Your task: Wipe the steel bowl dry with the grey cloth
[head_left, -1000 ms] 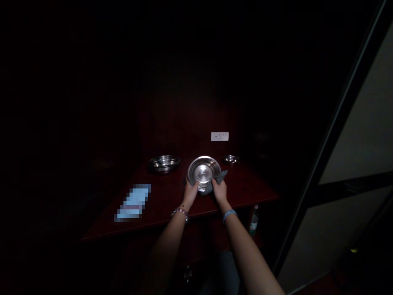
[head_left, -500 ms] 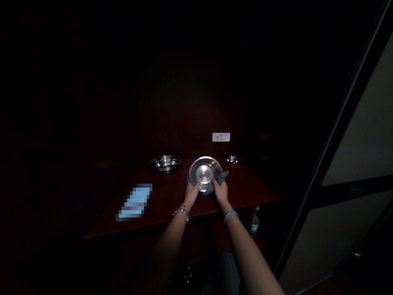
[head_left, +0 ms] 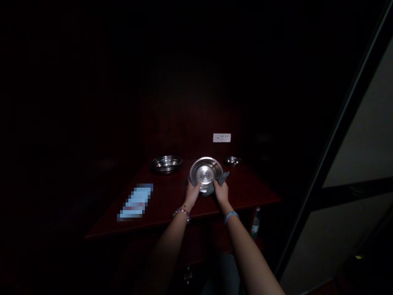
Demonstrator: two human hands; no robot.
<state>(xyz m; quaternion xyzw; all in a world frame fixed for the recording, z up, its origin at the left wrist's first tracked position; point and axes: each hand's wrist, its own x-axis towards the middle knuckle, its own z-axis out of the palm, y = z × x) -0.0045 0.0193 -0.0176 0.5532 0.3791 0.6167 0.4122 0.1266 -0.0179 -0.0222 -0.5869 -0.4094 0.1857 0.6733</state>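
Note:
A shiny metal bowl [head_left: 205, 172] is tilted with its inside facing me, above the dark red table [head_left: 172, 205]. My left hand [head_left: 192, 193] grips its lower left rim, thumb on the inside. At the lower right rim my right hand [head_left: 221, 191] is closed on a grey cloth [head_left: 222, 178], which lies against the bowl's edge. Part of the cloth hangs along the bottom of the rim between my hands. The fingers behind the bowl are hidden.
Stacked metal bowls [head_left: 166, 164] stand at the back left, a small metal bowl [head_left: 233, 161] at the back right. A blurred light blue item [head_left: 135, 203] lies front left. A bottle [head_left: 255, 225] stands below the table's right side. A white socket panel [head_left: 222, 137] is on the wall.
Everything in view has shifted very slightly to the right. Both hands keep their hold, and the bowl and cloth look nearly the same.

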